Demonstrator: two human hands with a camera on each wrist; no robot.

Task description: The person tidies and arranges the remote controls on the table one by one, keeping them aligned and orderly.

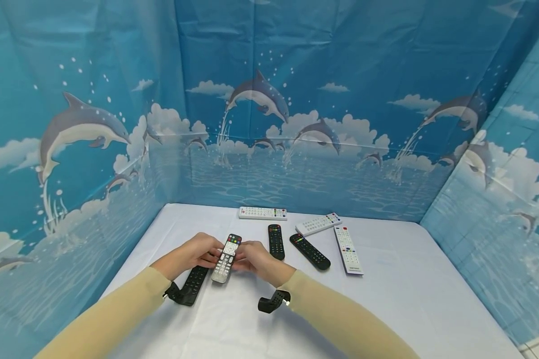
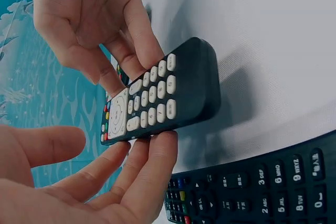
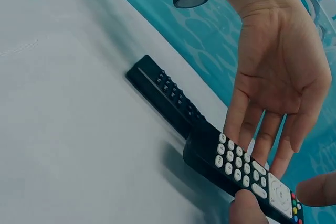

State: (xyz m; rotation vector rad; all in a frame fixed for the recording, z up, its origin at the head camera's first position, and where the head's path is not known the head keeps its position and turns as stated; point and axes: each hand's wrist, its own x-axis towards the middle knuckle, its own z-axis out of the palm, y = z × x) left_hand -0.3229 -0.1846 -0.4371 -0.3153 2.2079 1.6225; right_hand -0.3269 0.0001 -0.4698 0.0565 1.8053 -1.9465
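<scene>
A black remote control (image 1: pixel 225 262) with white buttons and coloured keys at its far end is held up off the white cloth between my two hands. My left hand (image 1: pixel 203 252) touches one long edge with nearly straight fingertips (image 2: pixel 164 148); its thumb stands apart from the remote in the left wrist view. From the opposite edge, the fingers of my right hand (image 1: pixel 257 259) touch it, the thumb also off the buttons. An all-black remote control (image 2: pixel 262 187) lies on the cloth beneath my left wrist, partly covered by it in the head view.
Right of my hands lie two black remotes (image 1: pixel 276 242) (image 1: pixel 311 253) and a white remote (image 1: pixel 349 252). Further back are a slanted white remote (image 1: pixel 319 224) and another white remote (image 1: pixel 262 214) lying crosswise. A blue dolphin-print sheet (image 1: pixel 269 174) encloses the white-covered table (image 1: pixel 408 299) behind and at both sides.
</scene>
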